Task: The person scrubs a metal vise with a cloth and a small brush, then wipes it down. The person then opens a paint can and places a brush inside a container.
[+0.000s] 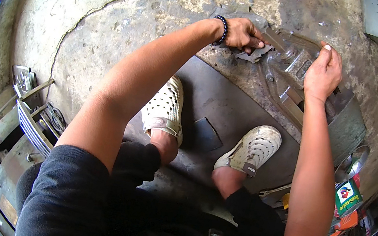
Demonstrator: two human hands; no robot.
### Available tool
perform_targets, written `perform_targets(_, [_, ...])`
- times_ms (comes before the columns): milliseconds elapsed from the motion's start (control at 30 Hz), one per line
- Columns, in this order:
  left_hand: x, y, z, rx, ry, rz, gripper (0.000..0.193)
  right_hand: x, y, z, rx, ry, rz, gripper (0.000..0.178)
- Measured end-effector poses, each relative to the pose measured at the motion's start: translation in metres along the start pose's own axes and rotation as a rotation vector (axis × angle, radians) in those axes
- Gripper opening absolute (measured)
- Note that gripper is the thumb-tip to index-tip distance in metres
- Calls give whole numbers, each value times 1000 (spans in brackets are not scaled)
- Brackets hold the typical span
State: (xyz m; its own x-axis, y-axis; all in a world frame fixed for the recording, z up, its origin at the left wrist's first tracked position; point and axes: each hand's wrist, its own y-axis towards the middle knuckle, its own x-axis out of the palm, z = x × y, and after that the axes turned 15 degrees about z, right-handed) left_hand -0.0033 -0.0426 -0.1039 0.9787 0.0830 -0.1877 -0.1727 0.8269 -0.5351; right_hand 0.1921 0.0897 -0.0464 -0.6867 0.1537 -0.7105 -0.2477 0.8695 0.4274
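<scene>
My left fingers (256,43) pinch crumpled grey cloth rag (256,55), likely bunched for padding or wiping. Brown-grey metal frame (300,65) lies on stained concrete floor (100,18), between left and right fingers (327,48). Right ones curled at frame edge, probably steadying; can't tell if gripping.

The wearer has on a dark, charcoal-looking top with a short sleeve (74,174) ending in a ribbed-looking hem above the left elbow. A bracelet (225,30) of round, shiny black beads circles the left wrist. Both the left hand (243,33) and the right hand (324,73) are bare. Dark trousers (137,159) stop above bare ankles. On the feet are an off-white left clog (166,102) and right clog (261,147), dotted with holes (the right one visibly smudged), each with a greyish heel strap.
</scene>
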Motion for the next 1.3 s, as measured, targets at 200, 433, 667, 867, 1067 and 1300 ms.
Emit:
perform_targets(200, [7, 1, 14, -152, 68, 79, 32, 0, 1, -3, 25, 27, -12, 31])
perform_targets(433, [39, -1, 12, 32, 297, 432, 35, -1, 2, -5, 45, -9, -44, 27])
perform_targets(667, [66, -11, -10, 435, 241, 695, 17, -2, 1, -8, 45, 19, -39, 24])
perform_targets(867, [86, 6, -5, 502, 64, 1077, 17, -1, -2, -1, 15, 12, -4, 25])
perform_targets(1067, [90, -13, -1, 494, 450, 866, 25, 1, -3, 1, 56, -12, -21, 30])
perform_targets(1300, [61, -32, -20, 599, 684, 677, 31, 0, -3, 4, 66, 51, -45, 31])
